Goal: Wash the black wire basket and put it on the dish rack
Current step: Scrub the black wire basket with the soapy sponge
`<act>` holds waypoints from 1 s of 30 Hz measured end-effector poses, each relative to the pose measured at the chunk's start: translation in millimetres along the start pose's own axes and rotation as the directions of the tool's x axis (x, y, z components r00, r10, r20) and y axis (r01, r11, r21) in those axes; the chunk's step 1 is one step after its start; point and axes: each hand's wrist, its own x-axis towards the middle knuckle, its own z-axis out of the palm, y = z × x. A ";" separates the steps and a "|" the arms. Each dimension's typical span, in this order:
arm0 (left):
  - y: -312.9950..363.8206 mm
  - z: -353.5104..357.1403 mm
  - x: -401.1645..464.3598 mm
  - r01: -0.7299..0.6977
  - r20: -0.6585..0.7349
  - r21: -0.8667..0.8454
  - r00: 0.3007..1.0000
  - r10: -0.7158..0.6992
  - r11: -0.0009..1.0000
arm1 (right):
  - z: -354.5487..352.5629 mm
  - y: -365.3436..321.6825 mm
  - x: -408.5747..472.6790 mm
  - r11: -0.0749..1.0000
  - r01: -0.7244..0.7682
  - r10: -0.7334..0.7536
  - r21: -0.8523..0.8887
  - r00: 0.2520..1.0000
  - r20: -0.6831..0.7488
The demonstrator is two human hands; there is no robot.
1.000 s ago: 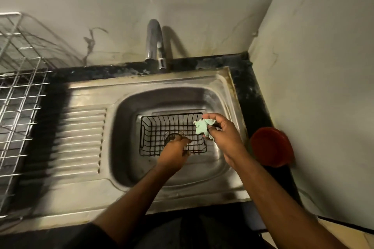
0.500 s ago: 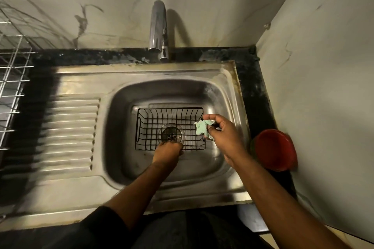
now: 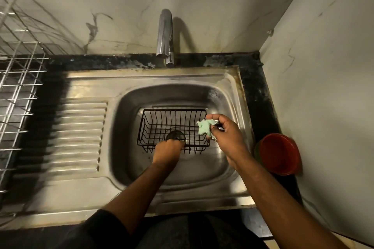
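The steel sink [image 3: 226, 95] fills the middle of the view, its ribbed drainboard [image 3: 81, 135] running off to the left toward the wire dish rack [image 3: 18, 95] at the far left edge. A tap [image 3: 165, 34] stands at the back wall over the basin; no water can be seen running from it. A red bowl [image 3: 280, 153] sits on the dark counter just right of the sink.

The black wire basket [image 3: 172, 125] sits upright on the basin floor, over the drain [image 3: 175, 135]. The left hand [image 3: 168, 152] grips the basket's near rim, fingers curled over the wire. The right hand [image 3: 226, 135] hovers at the basket's right end, thumb and fingers pinching a crumpled pale green cloth [image 3: 206, 128]; whether the cloth touches the wire cannot be told.

This looks like the washing step, at or near its start: the basket is steadied and the cloth is poised. The next move probably calls for bringing the cloth onto the wires and rubbing along them while the left hand keeps the light frame from sliding on the steel. The rack is well apart, so a lift across the drainboard comes later
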 end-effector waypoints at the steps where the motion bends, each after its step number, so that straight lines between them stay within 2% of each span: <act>1: -0.1 -5.0 -1.5 -0.003 -0.024 0.005 1.000 0.004 1.000 | -0.2 -1.4 -0.2 1.000 0.012 -0.012 0.011 1.000 -0.004; 5: -2.9 -26.3 -12.1 -0.001 -0.071 -0.057 0.997 -0.003 0.998 | -1.7 -12.1 -5.3 0.996 0.055 -0.054 0.068 0.998 -0.014; 10: -8.3 -51.9 -35.4 0.053 -0.136 -0.246 0.987 -0.089 0.968 | -3.7 -32.2 -20.2 0.959 0.121 -0.112 0.257 0.992 -0.049; 15: -15.9 -81.3 -53.9 0.020 -0.236 -0.392 0.964 -0.122 0.920 | -4.7 -47.4 -33.1 0.930 0.230 -0.207 0.288 0.972 -0.108; 19: -16.7 -101.4 -71.2 -0.056 -0.332 -0.444 0.937 -0.106 0.894 | -2.9 -62.7 -43.4 0.911 0.367 -0.321 0.190 0.918 -0.235; 21: -15.6 -111.6 -81.4 -0.085 -0.372 -0.490 0.920 -0.121 0.867 | -4.0 -69.8 -48.5 0.883 0.466 -0.427 0.056 0.847 -0.317; 23: -14.9 -119.8 -91.7 -0.110 -0.375 -0.576 0.916 -0.142 0.810 | -6.0 -75.2 -54.1 0.834 0.546 -0.537 -0.080 0.769 -0.345; 25: -12.2 -126.5 -103.0 -0.140 -0.331 -0.719 0.930 -0.159 0.681 | -6.2 -79.9 -60.2 0.790 0.590 -0.610 -0.166 0.729 -0.312; 28: -3.5 -135.1 -118.8 -0.170 -0.260 -0.884 0.953 -0.156 0.435 | -0.7 -85.1 -73.8 0.736 0.626 -0.673 -0.256 0.715 -0.188; 30: 3.4 -139.0 -126.5 -0.169 -0.231 -0.922 0.962 -0.144 0.347 | 3.1 -88.6 -82.2 0.683 0.662 -0.714 -0.310 0.694 -0.091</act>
